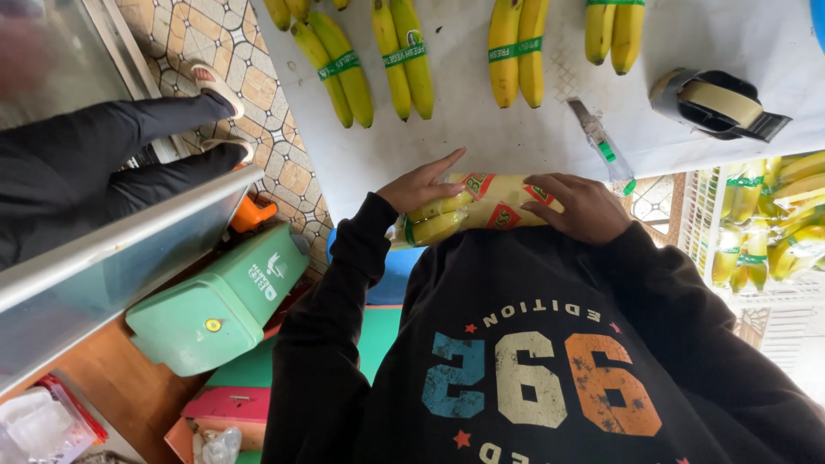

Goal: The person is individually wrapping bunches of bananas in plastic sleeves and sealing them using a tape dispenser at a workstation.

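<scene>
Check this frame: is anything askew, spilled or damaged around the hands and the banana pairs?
Nothing stands out. Both hands, left hand and right hand, hold a bagged banana bunch; banded banana pairs lie in a row on the white table.

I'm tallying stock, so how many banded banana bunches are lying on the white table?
5: far-left bunch cut by the top edge, then bunches and along the white table. More may lie beyond the frame.

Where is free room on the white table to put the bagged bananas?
Bare patch on the white table between the banded banana pairs and both hands, left of the cutter. Crowded along the far edge, and right by the tape dispenser.
</scene>
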